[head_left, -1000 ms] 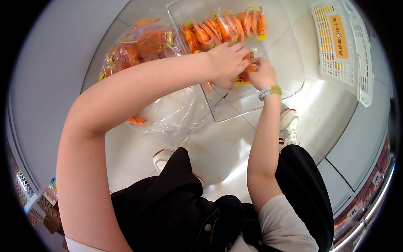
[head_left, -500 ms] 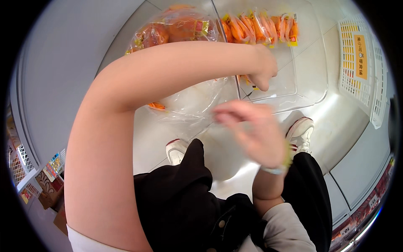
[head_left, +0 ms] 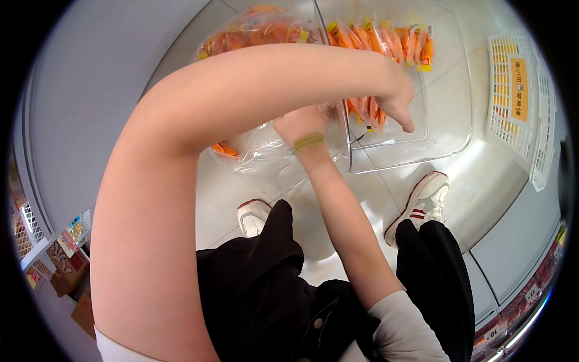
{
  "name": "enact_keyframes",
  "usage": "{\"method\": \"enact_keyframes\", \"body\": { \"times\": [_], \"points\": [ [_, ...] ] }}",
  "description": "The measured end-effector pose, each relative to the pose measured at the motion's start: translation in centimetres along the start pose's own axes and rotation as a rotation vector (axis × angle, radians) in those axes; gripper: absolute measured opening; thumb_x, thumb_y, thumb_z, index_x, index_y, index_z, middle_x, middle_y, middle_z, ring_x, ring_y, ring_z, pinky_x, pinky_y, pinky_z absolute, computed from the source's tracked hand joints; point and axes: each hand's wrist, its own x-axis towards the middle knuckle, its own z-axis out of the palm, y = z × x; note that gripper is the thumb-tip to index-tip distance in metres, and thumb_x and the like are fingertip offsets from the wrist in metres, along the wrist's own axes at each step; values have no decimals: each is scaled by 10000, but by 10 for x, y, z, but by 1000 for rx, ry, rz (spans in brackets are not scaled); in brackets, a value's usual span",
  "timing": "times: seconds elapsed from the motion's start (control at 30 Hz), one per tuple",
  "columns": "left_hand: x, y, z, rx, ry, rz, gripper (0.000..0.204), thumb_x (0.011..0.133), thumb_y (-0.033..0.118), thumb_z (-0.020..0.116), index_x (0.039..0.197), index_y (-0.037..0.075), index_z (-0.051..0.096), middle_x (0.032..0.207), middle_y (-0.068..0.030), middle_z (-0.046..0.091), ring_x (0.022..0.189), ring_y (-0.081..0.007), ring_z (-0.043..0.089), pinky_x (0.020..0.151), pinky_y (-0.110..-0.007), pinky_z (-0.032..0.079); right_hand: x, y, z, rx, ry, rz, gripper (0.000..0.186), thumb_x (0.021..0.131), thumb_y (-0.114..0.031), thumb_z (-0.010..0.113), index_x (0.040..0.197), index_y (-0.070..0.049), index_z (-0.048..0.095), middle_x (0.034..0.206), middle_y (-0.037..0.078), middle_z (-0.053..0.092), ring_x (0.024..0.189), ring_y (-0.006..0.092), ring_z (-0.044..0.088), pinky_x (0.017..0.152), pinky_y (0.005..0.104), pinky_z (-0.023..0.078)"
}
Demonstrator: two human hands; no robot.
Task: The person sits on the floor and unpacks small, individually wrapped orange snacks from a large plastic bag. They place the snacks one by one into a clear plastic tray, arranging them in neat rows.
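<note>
Neither grip can be told: the right hand (head_left: 303,125) has crossed to the clear plastic bag (head_left: 265,158), leaving the left hand (head_left: 395,90) alone by orange packets (head_left: 368,111).

White short sleeves (head_left: 409,326), black garment (head_left: 253,289) with pale round buttons (head_left: 318,323), red-trimmed white shoes (head_left: 427,198), yellow-green bracelet (head_left: 309,141)

tray (head_left: 449,114) – clear, glossy plastic | bag (head_left: 268,158) – thin, crinkled plastic | basket (head_left: 502,84): slotted plastic | floor (head_left: 482,187): smooth, glossy

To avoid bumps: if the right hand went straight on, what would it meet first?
Probably the clear bag of orange packets; the right hand seems beneath the left forearm, which hides its fingers, so depth is unclear.
</note>
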Motion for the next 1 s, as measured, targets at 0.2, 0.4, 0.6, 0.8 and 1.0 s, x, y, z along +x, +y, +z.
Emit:
{"method": "enact_keyframes", "body": {
  "times": [0.2, 0.4, 0.6, 0.8, 1.0],
  "points": [
    [-1, -1, -1, -84, -5, -22, 606, 784, 580, 445, 787, 25, 689, 746, -128, 647, 738, -297, 605, 664, -450, 475, 11, -20, -24, -275, -245, 84, 514, 755, -119, 623, 1258, -77, 526, 1320, 147, 470, 1217, 349, 427, 825, 425, 445],
    [0, -1, 6, -45, 10, -7, 577, 772, 572, 465, 819, 42, 688, 758, -116, 650, 736, -294, 604, 664, -448, 476, -52, -13, -10, -136, -61, -69, 459, 741, -89, 604, 1194, -43, 544, 1222, 115, 531, 1087, 309, 504, 834, 441, 456],
    [-5, -2, 2, -36, -33, -7, 498, 812, 479, 449, 862, 36, 670, 806, -135, 646, 783, -301, 610, 689, -443, 477, -80, -32, -97, 433, -641, -132, 291, 829, -64, 541, 1115, -41, 593, 995, 143, 636, 988, 302, 585, 910, 492, 436],
    [0, -9, -2, -113, 29, -37, 334, 838, 270, 457, 936, 23, 658, 853, -162, 643, 856, -324, 611, 763, -430, 476, -88, 31, -237, 647, -246, -342, 243, 807, -46, 630, 1048, -28, 658, 883, 101, 684, 785, 242, 653, 809, 328, 492],
    [4, -13, -8, -165, 170, -11, 359, 732, 5, 508, 1084, 2, 582, 925, -176, 640, 921, -336, 612, 795, -426, 488, -64, 127, -223, 499, 601, 262, 217, 870, -74, 597, 1064, 0, 659, 933, 113, 691, 826, 157, 635, 778, 289, 493]
  ]
}}
